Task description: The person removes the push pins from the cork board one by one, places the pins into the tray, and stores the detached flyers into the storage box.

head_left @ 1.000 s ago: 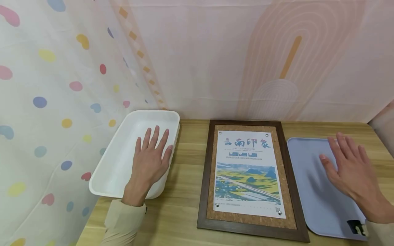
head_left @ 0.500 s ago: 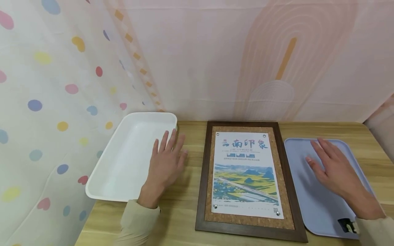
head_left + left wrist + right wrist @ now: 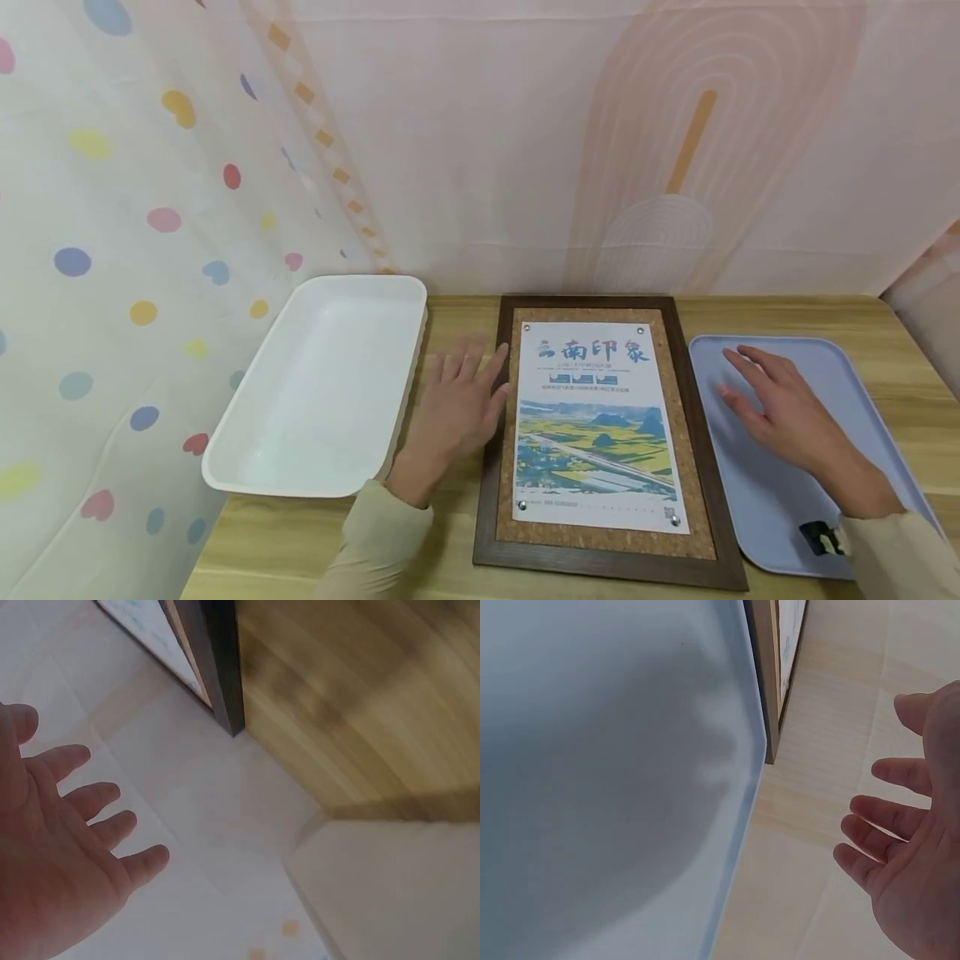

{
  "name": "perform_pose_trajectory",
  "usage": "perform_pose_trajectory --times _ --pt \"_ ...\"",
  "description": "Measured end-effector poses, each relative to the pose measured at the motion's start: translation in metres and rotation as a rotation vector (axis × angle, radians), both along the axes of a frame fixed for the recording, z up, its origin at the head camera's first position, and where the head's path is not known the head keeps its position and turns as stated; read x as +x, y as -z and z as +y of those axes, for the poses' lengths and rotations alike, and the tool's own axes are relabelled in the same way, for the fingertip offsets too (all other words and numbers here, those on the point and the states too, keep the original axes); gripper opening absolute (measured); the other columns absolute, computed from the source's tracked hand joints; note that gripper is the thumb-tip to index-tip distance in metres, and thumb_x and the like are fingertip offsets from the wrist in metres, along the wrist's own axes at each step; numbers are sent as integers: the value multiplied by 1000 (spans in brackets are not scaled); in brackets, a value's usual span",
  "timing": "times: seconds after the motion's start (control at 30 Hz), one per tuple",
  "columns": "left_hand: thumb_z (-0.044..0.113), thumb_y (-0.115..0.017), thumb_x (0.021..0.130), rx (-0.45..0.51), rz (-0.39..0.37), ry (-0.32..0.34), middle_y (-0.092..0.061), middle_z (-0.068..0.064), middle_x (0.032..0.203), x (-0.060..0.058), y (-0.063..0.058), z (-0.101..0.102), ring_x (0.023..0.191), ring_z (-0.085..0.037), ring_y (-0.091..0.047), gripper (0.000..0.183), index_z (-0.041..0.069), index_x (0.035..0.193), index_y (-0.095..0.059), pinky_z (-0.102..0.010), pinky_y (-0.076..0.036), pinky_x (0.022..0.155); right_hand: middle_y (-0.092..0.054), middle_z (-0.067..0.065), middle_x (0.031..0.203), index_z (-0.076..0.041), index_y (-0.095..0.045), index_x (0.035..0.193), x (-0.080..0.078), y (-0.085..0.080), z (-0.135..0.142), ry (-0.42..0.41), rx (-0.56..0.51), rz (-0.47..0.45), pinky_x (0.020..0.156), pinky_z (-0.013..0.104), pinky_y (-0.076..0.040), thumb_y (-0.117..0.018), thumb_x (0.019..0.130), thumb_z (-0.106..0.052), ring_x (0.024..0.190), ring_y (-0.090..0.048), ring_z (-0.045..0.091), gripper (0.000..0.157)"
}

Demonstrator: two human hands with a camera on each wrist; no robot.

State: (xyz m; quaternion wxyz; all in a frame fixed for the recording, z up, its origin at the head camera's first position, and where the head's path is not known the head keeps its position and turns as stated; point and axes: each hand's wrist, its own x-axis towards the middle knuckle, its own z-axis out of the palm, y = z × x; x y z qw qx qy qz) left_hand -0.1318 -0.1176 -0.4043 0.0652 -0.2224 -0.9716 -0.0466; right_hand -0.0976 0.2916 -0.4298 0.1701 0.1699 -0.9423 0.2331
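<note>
A brown-framed cork board (image 3: 600,546) lies on the table, with a printed landscape poster (image 3: 596,425) fixed to it by a metal pushpin at each corner. My left hand (image 3: 453,404) is over the table at the board's left side, its fingers spread and holding nothing; its thumb and index finger overlap the frame in the head view. My right hand (image 3: 791,417) hovers above the blue tray (image 3: 772,525), to the right of the board, with its fingers loosely extended and nothing in them. In the right wrist view its shadow falls on the tray.
A white plastic tub (image 3: 315,400) stands at the left of the wood-grain table (image 3: 442,550). Behind the table hangs a pale pink curtain (image 3: 480,150), and a dotted curtain (image 3: 97,333) hangs at the left. A dark patch (image 3: 816,537) shows beside my right cuff.
My left hand has moved right, from over the white tub to the board's left edge. My right hand has moved left over the blue tray, closer to the board.
</note>
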Motion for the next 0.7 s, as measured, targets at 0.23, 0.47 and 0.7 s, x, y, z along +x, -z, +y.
perform_pose_trajectory --times 0.23,0.47,0.7 --pt "48 -29 107 -102 -146 64 -17 -6 166 -4 14 20 153 -28 -13 58 24 159 -24 -54 -16 120 -50 31 131 9 -53 134 -6 -2 -8 -23 -7 -82 91 66 -38 -69 92 -13 120 -44 49 50" --pt "45 -31 107 -81 -230 138 -19 -10 165 -4 32 19 152 -29 -17 56 22 158 -29 -55 -18 119 -54 30 127 9 -56 131 -16 -2 -12 -62 -16 -137 87 64 -45 -67 95 -14 113 -53 47 45" --pt "43 -30 108 30 -335 120 -9 -11 166 -10 50 12 153 -32 -10 57 19 159 -25 -58 -16 119 -59 27 121 8 -57 131 -30 -7 -19 -91 -62 -240 68 44 -55 -62 99 -16 93 -64 35 41"
